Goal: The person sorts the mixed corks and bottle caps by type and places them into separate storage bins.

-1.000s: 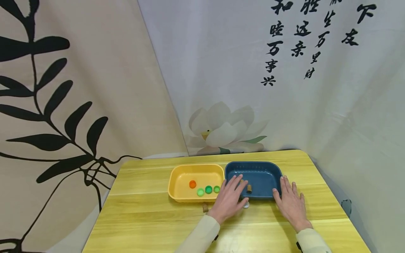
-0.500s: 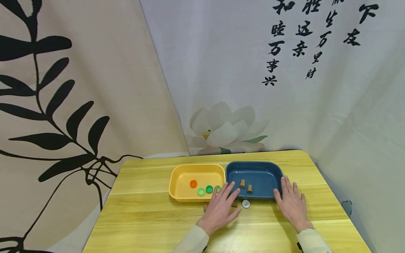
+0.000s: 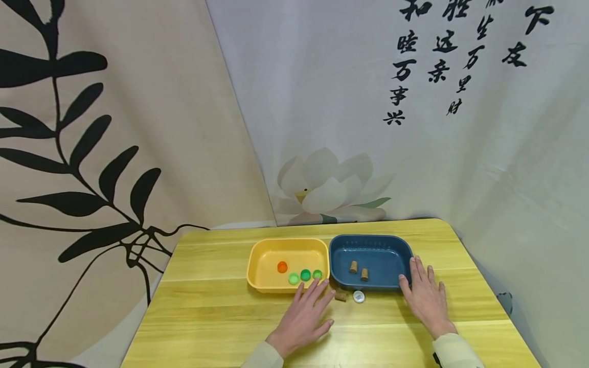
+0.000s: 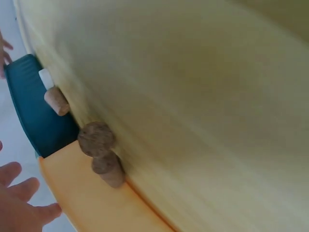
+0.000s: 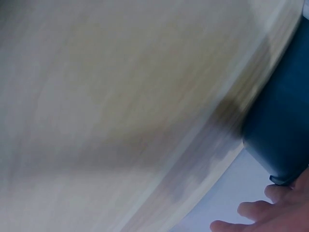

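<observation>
Left hand (image 3: 299, 321): pulled back, fingers spread
Right hand (image 3: 427, 301): spread, touching blue tray (image 3: 388, 263)
Tray axis: left-right, ahead, between hands

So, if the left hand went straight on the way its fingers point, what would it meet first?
Probably the near edge of the yellow tray, though the left hand might pass over it; its height is hard to judge.
</observation>
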Tool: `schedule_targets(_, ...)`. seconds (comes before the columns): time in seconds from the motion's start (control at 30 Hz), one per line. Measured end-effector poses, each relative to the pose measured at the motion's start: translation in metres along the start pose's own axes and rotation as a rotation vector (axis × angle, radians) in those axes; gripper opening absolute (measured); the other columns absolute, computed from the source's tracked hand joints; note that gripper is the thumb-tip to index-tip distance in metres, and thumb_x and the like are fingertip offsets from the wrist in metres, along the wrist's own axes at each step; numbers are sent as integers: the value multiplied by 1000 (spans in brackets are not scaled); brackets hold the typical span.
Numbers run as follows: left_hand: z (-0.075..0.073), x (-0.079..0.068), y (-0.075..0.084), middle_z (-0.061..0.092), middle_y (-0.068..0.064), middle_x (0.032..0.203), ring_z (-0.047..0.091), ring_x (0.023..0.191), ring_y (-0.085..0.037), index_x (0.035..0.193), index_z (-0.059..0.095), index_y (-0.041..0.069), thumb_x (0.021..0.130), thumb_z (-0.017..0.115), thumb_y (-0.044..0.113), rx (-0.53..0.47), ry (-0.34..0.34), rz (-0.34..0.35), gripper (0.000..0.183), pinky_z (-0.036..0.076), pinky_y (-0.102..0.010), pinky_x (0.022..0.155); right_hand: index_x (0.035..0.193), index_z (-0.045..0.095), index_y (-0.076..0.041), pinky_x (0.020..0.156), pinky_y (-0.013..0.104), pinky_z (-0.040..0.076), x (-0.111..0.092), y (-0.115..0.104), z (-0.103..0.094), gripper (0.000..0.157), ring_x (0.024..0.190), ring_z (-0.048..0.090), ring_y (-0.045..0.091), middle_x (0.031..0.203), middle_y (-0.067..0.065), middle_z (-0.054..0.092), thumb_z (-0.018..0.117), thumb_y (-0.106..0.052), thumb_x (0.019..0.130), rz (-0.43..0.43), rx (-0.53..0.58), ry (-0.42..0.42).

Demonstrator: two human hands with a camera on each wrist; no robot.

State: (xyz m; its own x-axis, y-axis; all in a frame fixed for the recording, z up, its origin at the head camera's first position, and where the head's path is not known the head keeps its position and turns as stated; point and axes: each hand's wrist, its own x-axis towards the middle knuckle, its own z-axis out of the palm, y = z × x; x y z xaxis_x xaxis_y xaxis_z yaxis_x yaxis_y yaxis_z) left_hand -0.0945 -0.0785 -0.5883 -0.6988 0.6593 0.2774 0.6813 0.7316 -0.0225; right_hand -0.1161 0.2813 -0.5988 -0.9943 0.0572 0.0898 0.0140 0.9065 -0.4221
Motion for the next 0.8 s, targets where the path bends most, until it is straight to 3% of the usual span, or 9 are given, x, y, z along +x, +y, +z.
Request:
schedule_targets(0.23,-4,-22,-8,39,-9,164,43,146,-31,151,53,17,98,66,48,-5,72,70,63,39,-59,114,163,21,1,106,84,15,0,-1,0,73,148,18,58,169,24,18,38,-46,111,-5,1,14)
schedule_targets(0.4,-4,-38,-13,41,-9,162,43,146,-29,149,54,18,99,65,47,-23,59,82,59,40,-57,113,163,21,1,106,84,16,0,-1,0,73,148,18,58,169,25,19,37,-48,111,-4,0,19)
schedule_targets(0.57,-3,-51,-18,44,-8,161,46,144,-28,150,54,19,99,64,49,-21,15,45,59,41,-57,113,163,20,2,106,84,15,0,-1,0,73,148,17,59,169,25,17,38,-45,111,-3,4,15)
schedule_targets(0.8,2,-61,-24,45,-10,159,47,143,-32,151,53,20,99,63,54,-80,-68,-62,63,40,-62,112,163,20,1,106,84,15,0,-1,0,73,148,17,59,169,24,17,38,-45,111,-4,6,11)
